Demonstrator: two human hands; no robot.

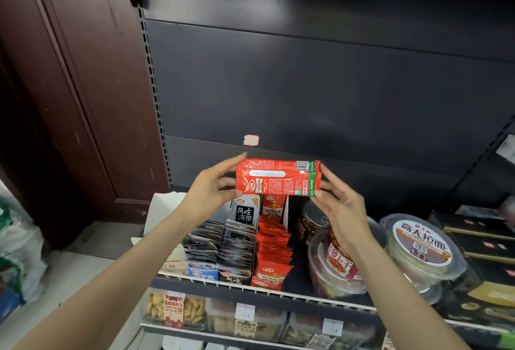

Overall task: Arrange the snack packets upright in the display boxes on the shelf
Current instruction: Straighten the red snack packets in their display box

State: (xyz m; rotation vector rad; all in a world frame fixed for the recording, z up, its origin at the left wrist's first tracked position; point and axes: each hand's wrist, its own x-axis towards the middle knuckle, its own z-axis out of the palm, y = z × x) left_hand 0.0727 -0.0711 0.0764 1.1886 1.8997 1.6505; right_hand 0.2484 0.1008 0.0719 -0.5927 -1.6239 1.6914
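**Red packet held flat above the boxes, not yet turned upright**

The red packet (278, 177) lies sideways in the air, its long side level, just above the red display box (274, 241) where more red packets stand in a row. The left hand (210, 186) pinches its left end between thumb and fingers, and the right hand (341, 203) pinches the right, green-edged end in the same way. So the packet is stretched between both hands, with nothing under it.

The risks, as a judgement: the packet is long and shiny, and each hand holds only a short edge, so it can slip out when one hand lets go to turn it. If it goes down still sideways, it will probably rest on top of the standing row and not between the packets. The row already leans, and a push from above could tip it forward toward the shelf edge (267, 292). The grey box (237, 241) stands touching on the left and the round tub (338, 263) is near on the right, so the lowered wrists could knock them.
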